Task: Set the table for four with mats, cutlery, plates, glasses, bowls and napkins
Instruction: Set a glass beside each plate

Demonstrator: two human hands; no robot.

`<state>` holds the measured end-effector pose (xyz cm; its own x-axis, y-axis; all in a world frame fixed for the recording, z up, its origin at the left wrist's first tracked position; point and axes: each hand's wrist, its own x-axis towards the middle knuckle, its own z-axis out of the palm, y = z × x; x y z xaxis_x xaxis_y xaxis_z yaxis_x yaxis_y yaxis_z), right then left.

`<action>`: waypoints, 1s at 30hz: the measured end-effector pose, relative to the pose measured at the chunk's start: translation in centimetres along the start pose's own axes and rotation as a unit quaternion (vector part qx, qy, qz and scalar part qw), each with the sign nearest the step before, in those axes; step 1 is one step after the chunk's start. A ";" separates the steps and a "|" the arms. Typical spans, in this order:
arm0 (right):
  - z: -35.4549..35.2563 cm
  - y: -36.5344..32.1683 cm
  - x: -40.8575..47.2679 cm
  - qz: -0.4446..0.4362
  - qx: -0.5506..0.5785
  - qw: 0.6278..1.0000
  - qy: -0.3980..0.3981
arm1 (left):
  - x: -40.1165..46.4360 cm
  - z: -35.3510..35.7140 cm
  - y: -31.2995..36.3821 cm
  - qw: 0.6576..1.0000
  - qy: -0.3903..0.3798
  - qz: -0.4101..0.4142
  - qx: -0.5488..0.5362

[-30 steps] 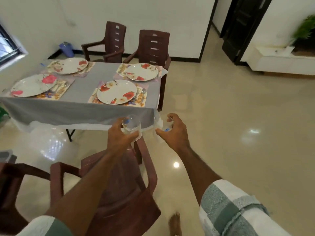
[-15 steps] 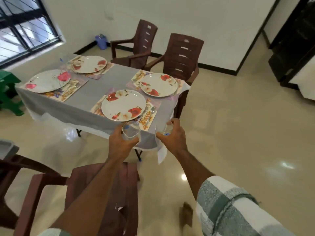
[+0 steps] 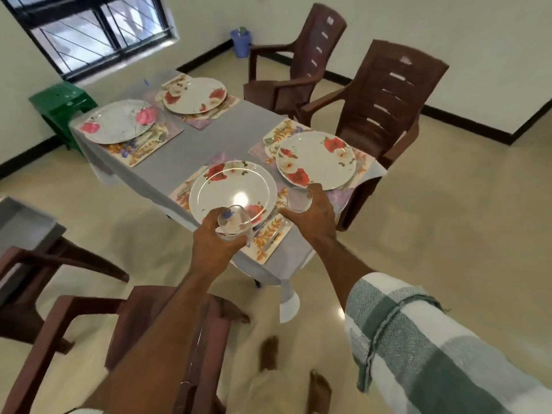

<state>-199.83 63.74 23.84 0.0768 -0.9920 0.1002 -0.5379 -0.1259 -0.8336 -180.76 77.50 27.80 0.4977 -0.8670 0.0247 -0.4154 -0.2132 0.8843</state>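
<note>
I see a table (image 3: 191, 150) draped in a grey cloth (image 3: 268, 258) whose near corner hangs down toward the floor. Four floral mats lie directly on the cloth: a near mat (image 3: 268, 240), a right mat (image 3: 283, 132), a far-left mat (image 3: 143, 147) and a far mat (image 3: 206, 121). Each mat carries one white flowered plate: near plate (image 3: 233, 189), right plate (image 3: 316, 159), far-left plate (image 3: 119, 121) and far plate (image 3: 194, 95).

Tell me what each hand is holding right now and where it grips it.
The left hand grips a clear glass around its side wall, rim up. The right hand grips a second clear glass around its side, fingers wrapped over it.
</note>
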 end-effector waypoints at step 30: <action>11.7 3.3 12.1 0.146 -0.121 0.982 -0.017 | 19.7 4.3 -3.3 0.997 -0.079 -0.022 0.007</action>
<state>-190.85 51.40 15.97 -0.0848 -0.9858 -0.1450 -0.7243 0.1609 -0.6705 -172.87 59.16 23.34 0.3901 -0.9164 -0.0890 -0.4072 -0.2585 0.8760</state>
